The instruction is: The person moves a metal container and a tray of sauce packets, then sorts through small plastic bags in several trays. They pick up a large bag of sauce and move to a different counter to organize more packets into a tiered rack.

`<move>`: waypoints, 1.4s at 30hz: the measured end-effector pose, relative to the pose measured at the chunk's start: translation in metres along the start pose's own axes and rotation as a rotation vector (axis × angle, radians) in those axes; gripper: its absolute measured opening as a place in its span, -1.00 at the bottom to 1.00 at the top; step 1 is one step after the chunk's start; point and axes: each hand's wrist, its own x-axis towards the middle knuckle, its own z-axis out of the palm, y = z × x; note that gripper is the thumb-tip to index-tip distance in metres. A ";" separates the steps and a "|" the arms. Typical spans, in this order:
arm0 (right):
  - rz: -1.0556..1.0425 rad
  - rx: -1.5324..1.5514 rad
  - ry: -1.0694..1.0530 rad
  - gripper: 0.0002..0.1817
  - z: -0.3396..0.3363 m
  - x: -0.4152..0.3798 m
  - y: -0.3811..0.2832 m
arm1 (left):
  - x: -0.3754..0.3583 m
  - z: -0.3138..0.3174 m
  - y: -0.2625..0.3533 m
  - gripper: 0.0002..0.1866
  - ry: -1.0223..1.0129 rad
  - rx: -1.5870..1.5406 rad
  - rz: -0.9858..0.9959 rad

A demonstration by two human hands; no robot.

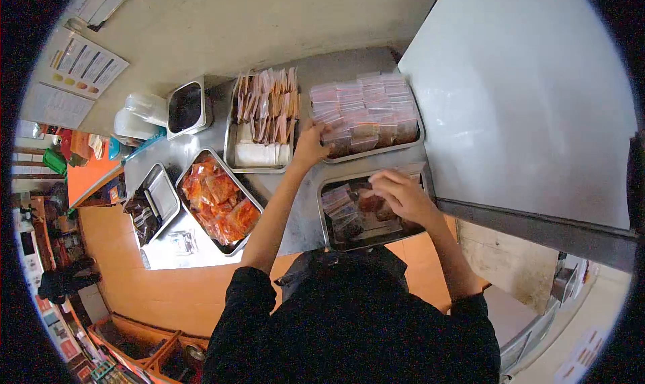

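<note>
My left hand (312, 146) is at the left edge of a metal tray (422, 132) filled with rows of small clear zip bags (363, 108). Its fingers are apart and touch the bags at the front left corner. My right hand (402, 194) is over a nearer metal tray (325, 226). The fingers of that hand are pinched on a small plastic bag (368, 201) with dark reddish contents, partly hidden beneath them. More filled bags (341, 206) lie at the left in this nearer tray.
Left of my left hand stands a tray of upright brown packets (269, 108). Nearer is a tray of orange-red bagged food (218, 199). A small tray (161, 196) and a deep metal container (188, 108) are further left. A white panel (517, 102) rises on the right.
</note>
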 end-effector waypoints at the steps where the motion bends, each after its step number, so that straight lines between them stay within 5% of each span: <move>1: -0.047 0.033 0.017 -0.84 0.006 0.016 0.006 | 0.003 -0.001 0.001 -0.56 0.007 0.005 0.001; 3: -0.101 0.067 0.032 -0.82 0.016 0.048 0.019 | 0.007 -0.001 0.001 -0.66 -0.025 0.035 0.009; 5: 0.010 0.026 -0.278 -0.79 0.025 0.081 0.036 | 0.014 -0.003 -0.004 -0.71 -0.044 0.032 -0.018; 8: 0.094 0.004 -0.390 -0.81 0.049 0.118 0.055 | 0.019 -0.011 0.002 -0.78 -0.066 0.009 -0.055; 9: 0.087 0.001 -0.388 -0.81 0.054 0.122 0.058 | 0.019 -0.015 0.007 -0.81 -0.067 -0.009 -0.066; 11: -0.215 -0.388 -0.012 -0.87 0.062 0.125 0.058 | 0.016 -0.016 0.008 -0.80 -0.040 0.004 -0.075; 17: -0.189 -0.536 -0.080 -0.86 0.076 0.134 0.064 | 0.004 -0.014 0.021 -0.74 0.148 -0.110 0.017; 19: -0.144 -0.524 -0.173 -0.87 0.074 0.139 0.064 | 0.004 -0.020 0.027 -0.64 -0.038 -0.046 -0.108; 22: -0.117 -0.483 -0.282 -0.88 0.070 0.152 0.068 | 0.006 -0.015 0.011 -0.47 0.049 0.261 -0.044; 26: 0.024 -0.359 -0.393 -0.84 0.063 0.170 0.076 | 0.012 -0.006 0.013 -0.36 0.035 0.249 -0.111; 27: -0.121 -0.317 -0.387 -0.82 0.054 0.176 0.076 | 0.011 -0.004 0.013 -0.36 0.076 0.158 -0.136; 31: -0.036 -0.296 -0.401 -0.82 0.065 0.187 0.093 | -0.020 0.042 -0.034 -0.36 0.139 -0.011 -0.262; 34: -0.098 -0.312 -0.392 -0.82 0.064 0.193 0.086 | -0.043 0.037 0.000 -0.30 0.196 -0.252 -0.474; 38: -0.273 -0.370 -0.294 -0.82 0.067 0.197 0.089 | -0.042 0.046 0.002 -0.14 0.243 -0.528 -0.507; 42: -0.163 -0.346 -0.442 -0.83 0.068 0.202 0.100 | -0.041 0.061 -0.043 -0.01 0.202 -0.402 -0.502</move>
